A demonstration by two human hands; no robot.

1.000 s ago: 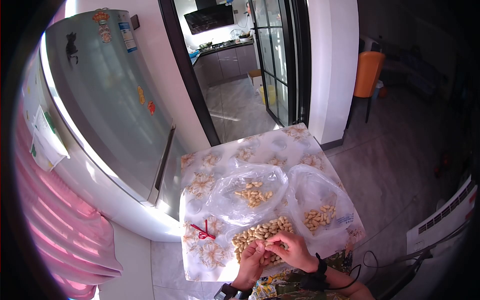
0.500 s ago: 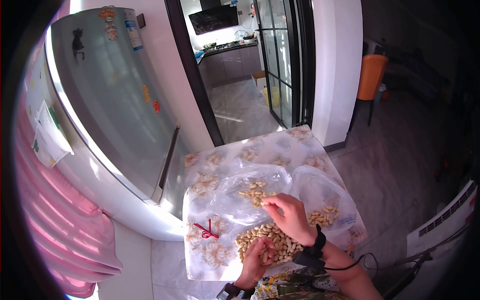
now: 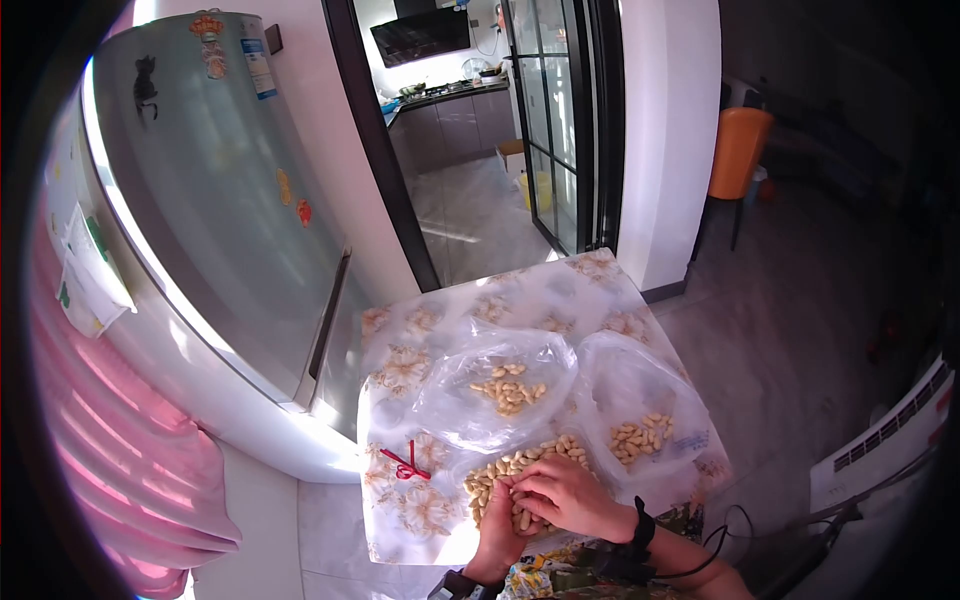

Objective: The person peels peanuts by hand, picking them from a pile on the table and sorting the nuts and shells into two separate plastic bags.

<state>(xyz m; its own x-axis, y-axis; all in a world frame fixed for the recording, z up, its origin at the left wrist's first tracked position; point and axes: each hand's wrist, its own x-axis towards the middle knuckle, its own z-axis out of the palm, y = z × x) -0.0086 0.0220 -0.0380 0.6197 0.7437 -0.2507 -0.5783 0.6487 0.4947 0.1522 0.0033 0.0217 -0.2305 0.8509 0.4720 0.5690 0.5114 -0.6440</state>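
Note:
My left hand (image 3: 500, 530) is closed over the near edge of a large pile of peanuts (image 3: 485, 482), its fingers partly hidden. My right hand (image 3: 565, 497) meets it there, thumb and fingers pinched together against the left fingertips; whatever they hold is too small to make out. Beyond the pile lies a clear plastic bag (image 3: 450, 405) with a small heap of unshelled peanuts (image 3: 512, 393) on it. A second clear bag (image 3: 620, 375), to the right, carries another group of peanuts (image 3: 640, 438).
A red ribbon (image 3: 405, 462) lies left of the pile on the flowered tablecloth (image 3: 400, 375). Left of the table stands a fridge (image 3: 220, 180), with a pink curtain (image 3: 130, 450) nearby. An orange chair (image 3: 738, 155) stands at the back right.
My right hand has moved from the far bag's peanuts back toward me, down to my left hand over the pile. The camera view has shifted slightly.

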